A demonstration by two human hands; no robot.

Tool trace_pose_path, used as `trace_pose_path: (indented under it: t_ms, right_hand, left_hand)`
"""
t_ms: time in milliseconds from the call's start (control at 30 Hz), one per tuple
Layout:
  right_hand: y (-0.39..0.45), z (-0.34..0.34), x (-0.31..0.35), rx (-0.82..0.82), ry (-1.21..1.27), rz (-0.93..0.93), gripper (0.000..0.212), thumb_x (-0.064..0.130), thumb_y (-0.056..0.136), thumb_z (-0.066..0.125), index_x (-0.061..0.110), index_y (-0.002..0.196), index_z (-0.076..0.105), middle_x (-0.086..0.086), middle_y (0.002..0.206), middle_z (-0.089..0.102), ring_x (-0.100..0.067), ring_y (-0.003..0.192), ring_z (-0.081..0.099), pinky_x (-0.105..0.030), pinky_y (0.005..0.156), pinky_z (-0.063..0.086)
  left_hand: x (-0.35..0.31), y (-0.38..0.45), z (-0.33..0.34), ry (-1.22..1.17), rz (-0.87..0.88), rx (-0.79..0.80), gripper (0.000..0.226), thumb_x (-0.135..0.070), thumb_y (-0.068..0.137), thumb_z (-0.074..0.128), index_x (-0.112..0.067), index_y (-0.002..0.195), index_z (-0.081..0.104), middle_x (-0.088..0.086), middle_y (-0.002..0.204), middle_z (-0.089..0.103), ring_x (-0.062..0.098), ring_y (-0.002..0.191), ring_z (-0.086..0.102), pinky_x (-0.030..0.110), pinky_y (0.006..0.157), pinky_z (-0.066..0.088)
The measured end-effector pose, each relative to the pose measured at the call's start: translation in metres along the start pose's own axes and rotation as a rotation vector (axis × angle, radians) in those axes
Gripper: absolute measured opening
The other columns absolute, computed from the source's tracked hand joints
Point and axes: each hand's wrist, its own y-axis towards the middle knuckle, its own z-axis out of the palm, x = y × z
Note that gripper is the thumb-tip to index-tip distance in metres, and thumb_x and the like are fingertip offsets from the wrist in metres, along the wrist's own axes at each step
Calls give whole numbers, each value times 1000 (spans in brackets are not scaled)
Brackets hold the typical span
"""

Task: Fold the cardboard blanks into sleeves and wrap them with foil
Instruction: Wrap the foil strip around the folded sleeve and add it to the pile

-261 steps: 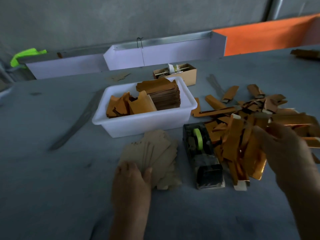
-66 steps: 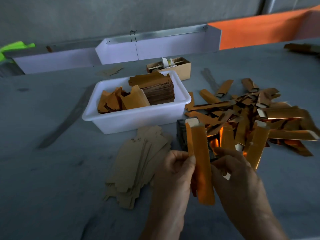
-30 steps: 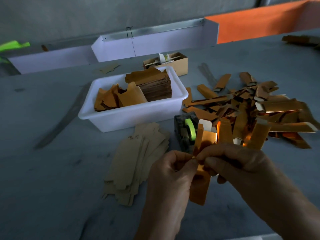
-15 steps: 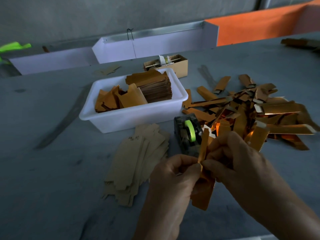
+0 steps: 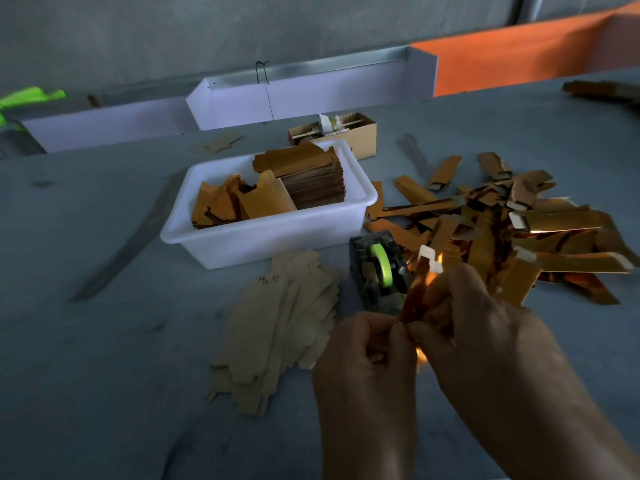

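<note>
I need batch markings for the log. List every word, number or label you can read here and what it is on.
No text here can be read.
Small dark handwritten marks on the top blank of the plain cardboard stack, near its far end: too small and blurred to read.
Tape dispenser: no legible label.

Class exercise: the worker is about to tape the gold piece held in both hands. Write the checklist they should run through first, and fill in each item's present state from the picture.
1. Gold piece gripped by left hand and right hand: ok.
2. Tape dispenser close, just beyond the hands: ok.
3. Green tape roll loaded: ok.
4. Loose tape end ready to pull: cannot tell.
5. Fold lined up squarely: cannot tell, fingers cover it.
6. Plain cardboard blanks at hand beside the left hand: ok.
</note>
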Motion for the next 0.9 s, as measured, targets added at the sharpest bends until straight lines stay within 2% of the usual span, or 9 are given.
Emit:
trace_pose_path:
  t_ms: [133,233,333,467,567,667,733,833,900]
  right_hand:
    - [2,-1,0,-18,-43,-6,34,52,75,62,33,86,36,10,69,57,-8,62,56,-26,55,47]
    - [1,1,-7,-59,-34,-44,45,71,59,49,29,75,42,10,53,49,-5,47,49,-23,43,36]
    - [2,4,-12,-7,174,-6,48,73,50,39,34,77,47,13,63,57,-1,57,57,-15,48,43]
    - [4,13,-16,55,377,35,42,66,52,51,34,79,55,11,70,63,1,69,62,-14,53,46]
    - [7,19,-18,96,487,91,14,39,72,64,30,81,60,3,74,67,-11,72,65,-29,68,53]
    - [10,19,-26,103,546,133,6,32,81,61,31,86,59,3,78,66,-15,76,64,-29,67,50]
    - [18,16,-34,53,554,159,12,33,83,58,31,95,57,4,84,63,-14,77,62,-27,64,46]
    - [40,8,-49,-45,561,219,31,32,87,55,25,117,52,1,91,60,-16,79,61,-26,62,45]
    - [59,1,-60,-134,536,276,29,35,90,53,18,114,53,-6,90,61,-18,75,60,-27,60,46]
  left_hand:
    - [4,-3,2,39,139,-109,15,-12,85,65,-23,75,67,0,69,68,14,63,67,37,59,57]
    - [1,2,-5,-80,61,-131,16,-13,84,66,-22,71,67,-1,62,69,9,55,65,26,51,55]
    - [-1,6,-9,-137,-35,-45,11,-22,82,66,-24,72,70,-3,67,71,11,60,67,26,53,56]
    - [-1,6,-11,-187,-104,57,13,-22,85,64,-28,78,72,3,71,72,19,65,70,27,54,56]
    - [0,8,-16,-178,-188,138,17,-27,87,63,-40,97,66,3,74,72,18,66,70,25,47,52]
    - [10,19,-31,191,-110,62,41,-47,85,58,-42,126,52,-10,83,71,6,77,67,26,64,55]
    - [15,29,-45,529,18,-91,43,-43,88,55,-31,129,56,-14,95,68,1,86,62,13,74,46]
    - [31,41,-61,1009,-10,-107,50,-39,93,48,-13,136,48,8,134,53,25,128,42,29,102,32]
    - [41,45,-65,1168,-64,-33,53,-43,96,41,-7,135,43,12,143,43,30,136,31,33,110,26]
